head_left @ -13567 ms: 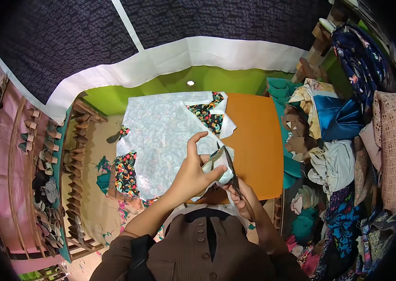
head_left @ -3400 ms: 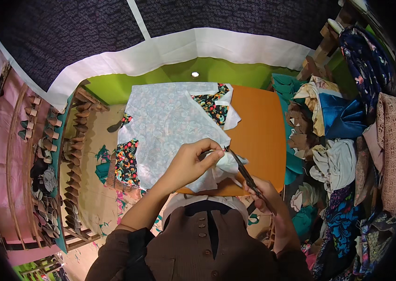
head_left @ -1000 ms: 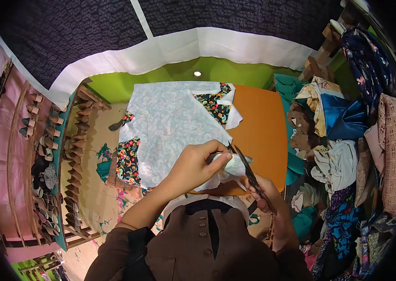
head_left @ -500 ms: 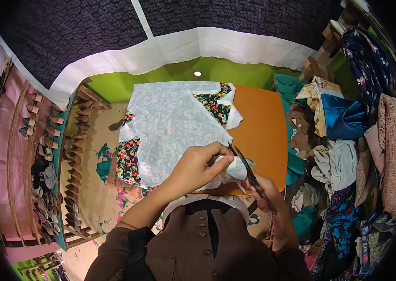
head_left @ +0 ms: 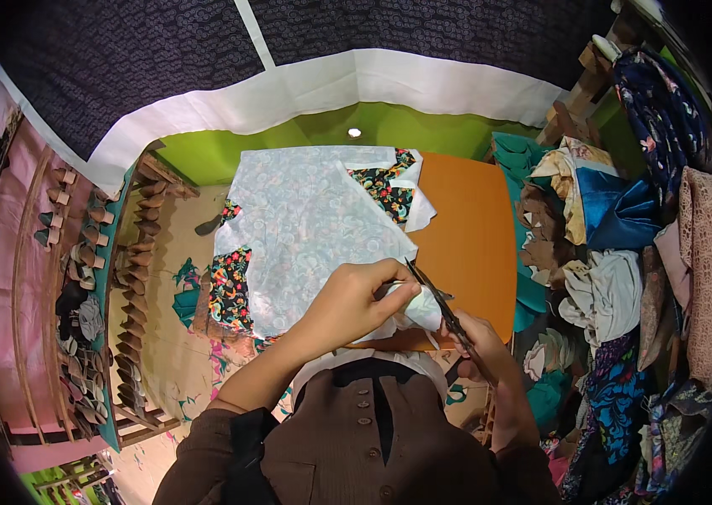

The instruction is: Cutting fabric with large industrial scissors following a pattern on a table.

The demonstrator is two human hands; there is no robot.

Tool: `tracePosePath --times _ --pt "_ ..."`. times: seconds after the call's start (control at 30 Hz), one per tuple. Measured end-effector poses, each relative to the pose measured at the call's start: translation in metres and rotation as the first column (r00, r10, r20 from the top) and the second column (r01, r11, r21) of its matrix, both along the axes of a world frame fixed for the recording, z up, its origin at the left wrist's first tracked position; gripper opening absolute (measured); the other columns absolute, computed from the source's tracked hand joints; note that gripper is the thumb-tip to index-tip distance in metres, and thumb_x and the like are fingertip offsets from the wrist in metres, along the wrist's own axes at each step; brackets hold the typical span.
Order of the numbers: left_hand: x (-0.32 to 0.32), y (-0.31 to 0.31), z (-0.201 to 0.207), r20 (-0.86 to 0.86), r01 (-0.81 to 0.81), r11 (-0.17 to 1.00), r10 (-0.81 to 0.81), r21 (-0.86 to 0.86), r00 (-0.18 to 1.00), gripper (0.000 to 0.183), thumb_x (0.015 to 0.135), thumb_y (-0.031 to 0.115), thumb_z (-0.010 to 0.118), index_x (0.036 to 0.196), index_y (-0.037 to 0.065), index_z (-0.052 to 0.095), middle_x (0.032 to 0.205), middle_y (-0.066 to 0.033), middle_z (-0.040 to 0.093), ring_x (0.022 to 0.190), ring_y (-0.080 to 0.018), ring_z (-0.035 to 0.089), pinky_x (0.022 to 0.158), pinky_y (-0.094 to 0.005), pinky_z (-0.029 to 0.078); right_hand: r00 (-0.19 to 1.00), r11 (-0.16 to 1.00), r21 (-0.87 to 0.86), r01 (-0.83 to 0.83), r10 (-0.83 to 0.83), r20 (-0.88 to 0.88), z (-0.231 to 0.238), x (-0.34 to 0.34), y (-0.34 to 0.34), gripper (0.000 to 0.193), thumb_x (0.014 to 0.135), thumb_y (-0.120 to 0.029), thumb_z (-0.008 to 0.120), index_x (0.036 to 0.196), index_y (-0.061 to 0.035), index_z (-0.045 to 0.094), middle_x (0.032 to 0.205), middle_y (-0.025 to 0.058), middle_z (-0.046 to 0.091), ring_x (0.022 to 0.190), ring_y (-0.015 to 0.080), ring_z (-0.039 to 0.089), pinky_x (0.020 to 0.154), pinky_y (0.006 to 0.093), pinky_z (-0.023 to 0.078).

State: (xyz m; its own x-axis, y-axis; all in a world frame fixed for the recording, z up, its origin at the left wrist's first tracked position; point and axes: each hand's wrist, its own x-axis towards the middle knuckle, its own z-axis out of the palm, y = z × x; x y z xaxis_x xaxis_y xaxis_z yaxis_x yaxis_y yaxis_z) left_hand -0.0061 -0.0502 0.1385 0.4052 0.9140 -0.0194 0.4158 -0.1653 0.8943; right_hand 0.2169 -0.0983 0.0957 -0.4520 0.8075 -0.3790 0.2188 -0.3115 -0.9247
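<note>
– Orange table (head_left: 474, 244) in the middle, green floor (head_left: 305, 135) beyond its far edge, with one small bright spot of light (head_left: 354, 132) on it

– And far off?

– Dark patterned cloth (head_left: 423, 29) hung as a wall, edged below with a broad white band (head_left: 348, 84)

– Left side?

– Wooden racks (head_left: 133, 286) in rows, pink fabric (head_left: 2, 252) beside them

– Right side?

– Heaped clothes and folded fabrics (head_left: 617, 252) in blue, teal, cream and lace, stacked against a wooden post (head_left: 579, 97)

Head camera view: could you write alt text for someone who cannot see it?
A person's right hand works dark scissors into pale printed fabric that the left hand pinches, over an orange table. Heaped cloths crowd the right.
</note>
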Motion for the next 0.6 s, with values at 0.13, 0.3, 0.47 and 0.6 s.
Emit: tracePosePath --times 0.13,0.3,0.47,0.6 --pt "0.000 0.000 -0.002 -0.035 0.018 1.000 -0.018 0.015 0.999 0.015 0.079 0.014 0.060 0.081 -0.001 0.059 0.066 -0.0062 0.061 0.060 -0.0075 0.057 0.054 -0.0211 0.045 0.998 0.965 -0.257 0.054 -0.063 -0.026 0.007 0.000 0.004 0.076 0.052 -0.062 0.064 0.095 -0.0023 0.045 0.079 0.0049 0.048 0.071 0.0151 0.045 0.065 0.0262 0.039" --pt "0.000 0.000 -0.001 0.039 -0.006 0.998 0.009 -0.065 0.999 0.015 0.079 0.013 0.059 0.081 -0.002 0.059 0.067 -0.0059 0.061 0.060 -0.0085 0.059 0.053 -0.0210 0.045 0.997 0.994 0.079 -0.072 0.072 -0.003 -0.002 0.004 0.002 0.073 0.052 -0.058 0.067 0.094 -0.0025 0.045 0.078 0.0032 0.046 0.069 0.0141 0.042 0.063 0.0253 0.038" --pt "-0.002 0.000 0.000 0.058 -0.007 0.995 0.013 -0.104 0.998 0.015 0.079 0.012 0.060 0.081 -0.003 0.059 0.069 -0.0063 0.061 0.062 -0.0091 0.060 0.055 -0.0215 0.046 0.997 0.989 -0.147 0.000 -0.011 -0.070 -0.001 0.006 0.003 0.067 0.052 -0.053 0.070 0.090 -0.0040 0.047 0.075 0.0018 0.045 0.066 0.0123 0.040 0.060 0.0239 0.036" --pt "0.000 0.000 0.001 0.142 -0.033 0.994 0.048 -0.107 0.989 0.014 0.077 0.011 0.062 0.082 -0.003 0.059 0.070 -0.0054 0.061 0.064 -0.0066 0.057 0.056 -0.0208 0.045 0.987 0.931 -0.346 0.117 -0.147 -0.062 -0.006 0.010 0.004 0.053 0.059 -0.038 0.075 0.089 -0.0049 0.048 0.073 0.0015 0.045 0.063 0.0103 0.040 0.056 0.0225 0.035"
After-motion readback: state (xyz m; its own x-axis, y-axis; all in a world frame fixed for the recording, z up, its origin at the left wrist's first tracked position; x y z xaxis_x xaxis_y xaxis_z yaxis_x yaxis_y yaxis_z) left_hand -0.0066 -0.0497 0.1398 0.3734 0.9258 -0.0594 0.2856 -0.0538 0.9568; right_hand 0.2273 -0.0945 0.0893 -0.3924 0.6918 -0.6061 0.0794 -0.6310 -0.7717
